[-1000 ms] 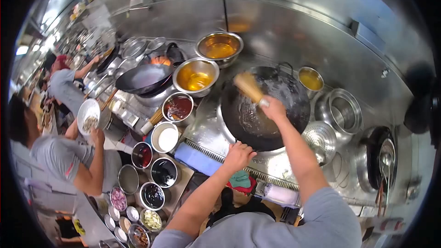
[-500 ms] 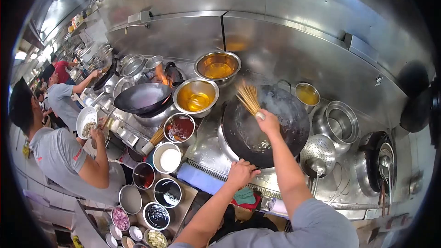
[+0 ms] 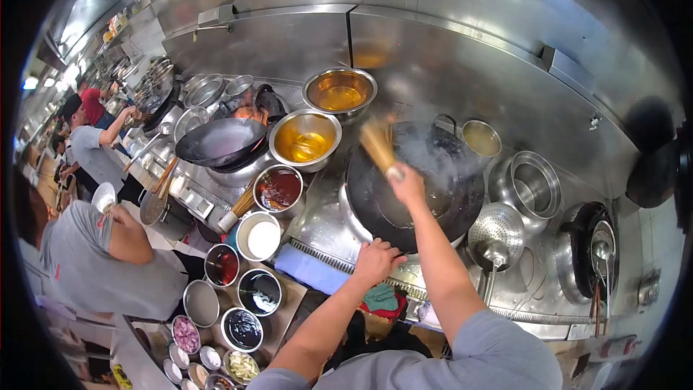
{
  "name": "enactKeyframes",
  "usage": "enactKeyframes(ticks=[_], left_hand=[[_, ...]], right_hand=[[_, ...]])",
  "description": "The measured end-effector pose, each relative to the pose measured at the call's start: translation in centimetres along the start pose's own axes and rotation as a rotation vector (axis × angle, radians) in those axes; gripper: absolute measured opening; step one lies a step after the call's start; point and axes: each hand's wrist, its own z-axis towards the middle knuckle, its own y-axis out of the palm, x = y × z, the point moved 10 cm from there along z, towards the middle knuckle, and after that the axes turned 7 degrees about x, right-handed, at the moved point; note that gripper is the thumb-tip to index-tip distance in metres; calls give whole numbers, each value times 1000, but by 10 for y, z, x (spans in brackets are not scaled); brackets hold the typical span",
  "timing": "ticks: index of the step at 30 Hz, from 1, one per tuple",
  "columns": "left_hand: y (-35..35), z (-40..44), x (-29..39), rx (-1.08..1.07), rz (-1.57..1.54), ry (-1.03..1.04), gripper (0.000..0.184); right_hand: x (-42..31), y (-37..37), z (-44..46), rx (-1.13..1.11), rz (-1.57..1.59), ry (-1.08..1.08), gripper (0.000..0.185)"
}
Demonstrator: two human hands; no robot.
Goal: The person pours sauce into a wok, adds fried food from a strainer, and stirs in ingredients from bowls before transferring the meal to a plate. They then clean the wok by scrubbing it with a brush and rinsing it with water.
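Observation:
A large dark wok (image 3: 361, 198) sits on the burner before me, steam rising from its right half and some liquid at its bottom. My right hand (image 3: 408, 186) is closed round the handle end of a bamboo wok brush (image 3: 380, 146). The brush's bristles, blurred by motion, point up and left over the wok's far left side. At the near rim, my left hand (image 3: 377, 260) is closed on the wok's edge; whether a handle lies under the fingers is hidden.
Left of the wok stand two bowls of yellow oil (image 3: 306, 143) (image 3: 339, 90), a pot of red sauce (image 3: 279, 189) and a second wok (image 3: 220, 141) near flames. To the right are a perforated strainer (image 3: 498, 227) and steel pots (image 3: 530, 184). A co-worker (image 3: 108, 260) stands at left.
My right hand and the brush have shifted a little left. Steam over the wok is thicker. At left, the nearby co-worker has turned away, carrying the white bowl farther left.

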Motion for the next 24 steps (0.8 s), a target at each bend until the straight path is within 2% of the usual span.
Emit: enactKeyframes(ticks=[3,5,7,9,11,13,14,15,17,19,21,23,24], left_hand=[[2,5,2,-14,7,-4,27],[-4,3,0,35,-18,-6,28],[-3,3,-2,-5,-35,-33,28],[3,3,-7,-22,-76,-38,28],[6,2,-12,-43,-76,-31,28],[8,4,-9,-67,-94,-3,28],[6,5,-10,-62,-75,-14,28],[6,2,-9,-67,-60,-25,28],[2,6,-5,-59,-84,-23,27],[7,6,-7,-110,-59,-35,28],[8,7,-7,-137,-61,-25,29],[13,6,-7,-177,-35,-35,31],[12,6,-6,-177,-22,-27,32]], right_hand=[[0,-19,-98,-236,39,-267,40],[21,-62,-118,-397,-79,-264,40],[51,-96,-80,-536,-339,-114,40],[51,-109,-22,-448,-679,-124,35],[46,-81,29,-201,-659,-142,27],[32,-45,24,-98,-558,-39,24],[27,-26,11,-82,-499,-67,24],[33,-16,-15,-71,-442,-86,25],[21,-21,-71,-189,-466,-165,27],[27,-60,-112,-188,-497,-274,29],[52,-98,-106,-333,-696,-383,26],[86,-132,-49,-514,-1083,-207,23],[67,-140,-13,-307,-1032,-261,22]])
